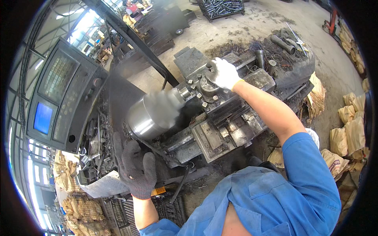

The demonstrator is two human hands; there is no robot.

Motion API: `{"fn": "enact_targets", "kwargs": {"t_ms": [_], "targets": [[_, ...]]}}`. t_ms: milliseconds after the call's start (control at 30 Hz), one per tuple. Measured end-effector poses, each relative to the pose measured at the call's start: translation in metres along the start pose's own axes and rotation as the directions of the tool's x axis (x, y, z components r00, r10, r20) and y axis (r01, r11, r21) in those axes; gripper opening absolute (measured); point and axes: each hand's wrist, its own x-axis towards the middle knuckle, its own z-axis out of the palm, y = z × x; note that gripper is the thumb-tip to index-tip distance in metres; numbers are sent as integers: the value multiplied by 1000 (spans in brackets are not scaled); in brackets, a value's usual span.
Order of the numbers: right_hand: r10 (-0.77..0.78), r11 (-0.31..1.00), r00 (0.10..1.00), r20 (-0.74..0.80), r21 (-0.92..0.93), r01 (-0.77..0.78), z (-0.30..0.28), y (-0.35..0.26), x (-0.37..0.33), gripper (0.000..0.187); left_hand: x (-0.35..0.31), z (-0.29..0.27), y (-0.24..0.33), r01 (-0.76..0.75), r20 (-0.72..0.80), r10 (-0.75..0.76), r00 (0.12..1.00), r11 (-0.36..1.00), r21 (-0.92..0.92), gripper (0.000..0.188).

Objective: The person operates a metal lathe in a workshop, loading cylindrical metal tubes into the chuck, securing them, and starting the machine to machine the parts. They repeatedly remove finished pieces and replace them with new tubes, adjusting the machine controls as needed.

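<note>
L hand [138, 170] is hanging near left, fingers apart, nothing visibly held. Metal cylinder [146, 121] is lying just far-right of it, closer to L than R, long axis running near-left to far-right, twd tool post [208, 86]. Dark gap is showing btwn cylinder and carriage [212, 142] edge. R hand [223, 74] is resting on tool post, fingers curling; can't tell if gripping.

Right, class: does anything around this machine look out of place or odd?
Yes: the left hand wears a dark glove, the right hand a white glove, an odd pairing. Also, dark scraps lie scattered on the floor beyond the machine, looking untidy.
</note>
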Motion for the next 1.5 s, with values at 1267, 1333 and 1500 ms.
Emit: {"fn": "enact_targets", "kwargs": {"t_ms": [1267, 1333, 1500], "targets": [[17, 998, 998, -60, 53, -14, 20, 10, 14, 43, -18, 38, 9, 90, 122, -70, 990, 982, -166, 45], [5, 999, 998, -66, 53, -2, 21, 12, 15, 48, -18, 40, 8, 71, 116, -53, 992, 985, -158, 45], [-18, 999, 998, -66, 35, 21, 24, 14, 14, 47, -20, 42, 9, 84, 113, -65, 992, 980, -180, 43]]}}
